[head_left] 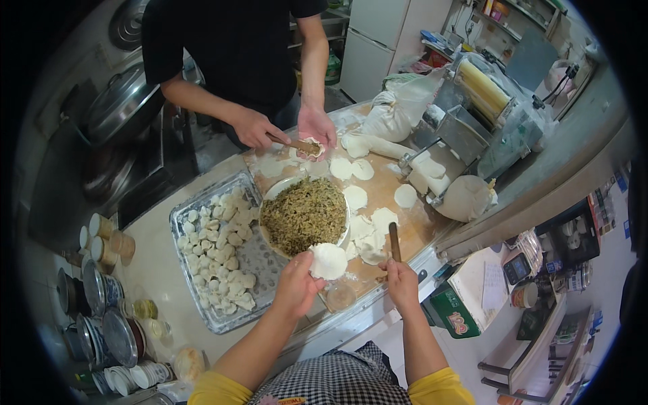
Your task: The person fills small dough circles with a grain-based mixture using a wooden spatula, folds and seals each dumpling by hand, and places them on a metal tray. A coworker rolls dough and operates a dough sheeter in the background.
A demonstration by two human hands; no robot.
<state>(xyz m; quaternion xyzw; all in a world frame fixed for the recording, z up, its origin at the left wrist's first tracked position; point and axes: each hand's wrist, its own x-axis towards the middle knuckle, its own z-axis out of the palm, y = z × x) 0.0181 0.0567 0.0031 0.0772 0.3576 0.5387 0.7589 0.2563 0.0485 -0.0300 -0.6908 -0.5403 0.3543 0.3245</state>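
Pointing lengthwise forward is the right hand's [401,282] spatula [394,241].

The right hand [402,287] covers part of the flat brown spatula [395,243] in its grip, and the grip itself is seen only from the back. At the left hand [298,287], the dough wrapper [329,262] probably hides some fingertips. Heaped filling [304,210] conceals the bottom of the bowl [348,223], while piled dumplings [217,253] overlap one another. The top edge cuts off the co-worker [233,57] above the shoulders and the refrigerator [378,30]; the lower edge crops the checked apron [320,379] and yellow sleeves [440,388]. Writing on the paper sheet [493,283] is too small to read.
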